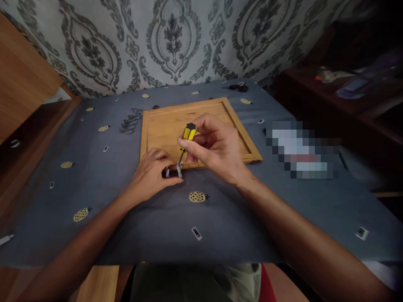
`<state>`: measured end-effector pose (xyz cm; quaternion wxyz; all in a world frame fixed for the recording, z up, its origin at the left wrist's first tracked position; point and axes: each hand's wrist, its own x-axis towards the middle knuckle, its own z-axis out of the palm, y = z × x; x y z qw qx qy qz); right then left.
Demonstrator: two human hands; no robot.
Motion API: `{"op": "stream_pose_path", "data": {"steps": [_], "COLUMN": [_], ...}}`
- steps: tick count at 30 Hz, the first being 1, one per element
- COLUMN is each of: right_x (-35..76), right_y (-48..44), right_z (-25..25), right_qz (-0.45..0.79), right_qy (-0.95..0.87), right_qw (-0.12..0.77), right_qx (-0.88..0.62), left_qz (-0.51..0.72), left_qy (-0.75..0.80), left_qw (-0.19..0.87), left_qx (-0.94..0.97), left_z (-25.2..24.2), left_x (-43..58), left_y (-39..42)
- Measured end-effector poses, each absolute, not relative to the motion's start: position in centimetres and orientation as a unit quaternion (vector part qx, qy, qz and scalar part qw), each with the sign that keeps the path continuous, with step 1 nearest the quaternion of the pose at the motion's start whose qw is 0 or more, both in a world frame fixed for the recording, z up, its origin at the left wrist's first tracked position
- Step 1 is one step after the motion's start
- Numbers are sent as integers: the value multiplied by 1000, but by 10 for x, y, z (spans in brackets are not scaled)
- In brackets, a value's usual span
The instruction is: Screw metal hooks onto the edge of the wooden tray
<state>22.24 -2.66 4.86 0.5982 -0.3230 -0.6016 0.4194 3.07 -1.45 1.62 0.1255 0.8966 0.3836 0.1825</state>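
Note:
A yellow-and-black screwdriver [189, 133] is gripped near its handle by my right hand [217, 147], with the shaft angled down. The screwdriver's tip meets a small silver metal fitting [179, 170] at the near edge of a framed wooden panel [160, 130]. My left hand [153, 172] has its thumb and fingers around the fitting, at the panel's near left part; the exact kind of fitting is too small to make out. The panel lies flat on the cloth-covered table.
Several dark metal pieces [130, 121] lie left of the panel. A black tool [237, 87] rests at the table's back. On the right sits a blurred-out item [299, 151]. Wooden furniture [28, 84] borders the left; a dark shelf [340, 100] stands right.

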Motion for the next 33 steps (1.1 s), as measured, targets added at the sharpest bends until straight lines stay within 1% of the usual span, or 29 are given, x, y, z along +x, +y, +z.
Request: {"op": "stream_pose_path", "data": {"steps": [10,15,24,33], "right_x": [223,227,225,224], "right_y": [-25,-28,-24,-24], "right_z": [44,50,45,46], "right_qz": [433,436,431,438], "right_qy": [-612,-641,-615,-605], "right_qw": [586,557,591,600], "right_qx": [-307,-298,-293,-286], "left_qz": [181,171,176,185], "left_qy": [386,386,386,380], "left_qw": [118,120,121,122], "left_qx": [897,899,898,898], "left_z": [16,17,16,15], "left_x": [31,31,31,30], "left_y": [-15,-14,-14,-15]}}
